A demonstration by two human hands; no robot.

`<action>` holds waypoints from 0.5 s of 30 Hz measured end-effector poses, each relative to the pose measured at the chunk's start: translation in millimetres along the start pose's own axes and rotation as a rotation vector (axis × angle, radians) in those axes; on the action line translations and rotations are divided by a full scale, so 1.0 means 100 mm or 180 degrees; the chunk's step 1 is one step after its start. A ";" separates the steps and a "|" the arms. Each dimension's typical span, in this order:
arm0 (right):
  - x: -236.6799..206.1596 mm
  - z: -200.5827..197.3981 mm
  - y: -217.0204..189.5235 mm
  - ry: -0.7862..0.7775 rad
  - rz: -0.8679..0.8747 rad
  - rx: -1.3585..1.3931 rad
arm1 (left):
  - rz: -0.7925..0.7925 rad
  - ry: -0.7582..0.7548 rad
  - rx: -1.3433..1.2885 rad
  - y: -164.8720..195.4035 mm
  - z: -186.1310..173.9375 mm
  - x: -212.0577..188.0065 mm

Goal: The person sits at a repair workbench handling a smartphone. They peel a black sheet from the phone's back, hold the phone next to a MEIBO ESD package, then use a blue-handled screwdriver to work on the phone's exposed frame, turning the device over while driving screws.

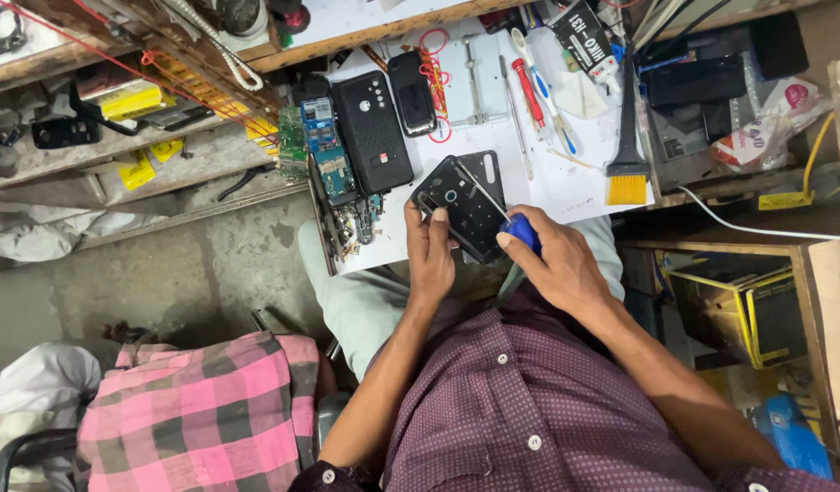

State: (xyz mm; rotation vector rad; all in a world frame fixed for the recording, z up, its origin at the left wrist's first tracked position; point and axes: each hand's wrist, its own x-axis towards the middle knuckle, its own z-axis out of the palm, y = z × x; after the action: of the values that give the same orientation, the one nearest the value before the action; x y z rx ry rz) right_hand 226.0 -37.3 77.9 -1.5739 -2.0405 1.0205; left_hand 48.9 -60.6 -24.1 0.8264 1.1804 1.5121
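Head view, looking down at a cluttered white counter (566, 187). Left hand (429, 251) grips the lower-left edge of a black phone frame (461, 205), fingers clamped on it, thumb on top. Frame lies at the counter's near edge, just past the lap, tilted. Right hand (556, 264) at 3 o'clock of the frame, fingers wrapped tight on a blue-handled screwdriver (522, 230); its thin shaft runs toward 10 o'clock across the frame, tip on the frame's upper part. At 11 o'clock of the frame: black speaker (372, 132), upright-lying, with a green circuit board (329, 150) just beside it at 9 o'clock. Black phone (412, 91) at 12 o'clock, apart from the frame. Red screwdriver (529, 91) and toothbrush (546, 87) at 1 o'clock, side by side. Yellow-bristled brush (627, 169) at 2 o'clock, near the counter's right edge. Pink checked cloth (201, 410) at 7 o'clock, well apart.
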 end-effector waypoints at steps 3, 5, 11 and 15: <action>0.00 0.02 -0.03 -0.0044 0.0088 0.0053 | -0.0035 -0.0034 -0.0241 -0.01 0.02 -0.02; 0.01 0.03 -0.04 -0.0051 0.0118 0.0081 | 0.0005 -0.0002 -0.0165 -0.03 0.03 -0.03; -0.01 0.05 -0.05 -0.0079 0.0038 0.0054 | 0.0047 0.0036 -0.0305 -0.11 0.06 -0.06; -0.02 0.08 -0.07 0.0032 0.0058 0.0141 | 0.0081 0.0064 -0.0186 -0.10 0.09 -0.09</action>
State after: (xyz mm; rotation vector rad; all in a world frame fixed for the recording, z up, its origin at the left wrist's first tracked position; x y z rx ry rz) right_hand 217.1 -42.6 77.8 -1.5749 -1.9867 1.0547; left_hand 62.5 -66.7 -30.5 0.7913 1.1391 1.5716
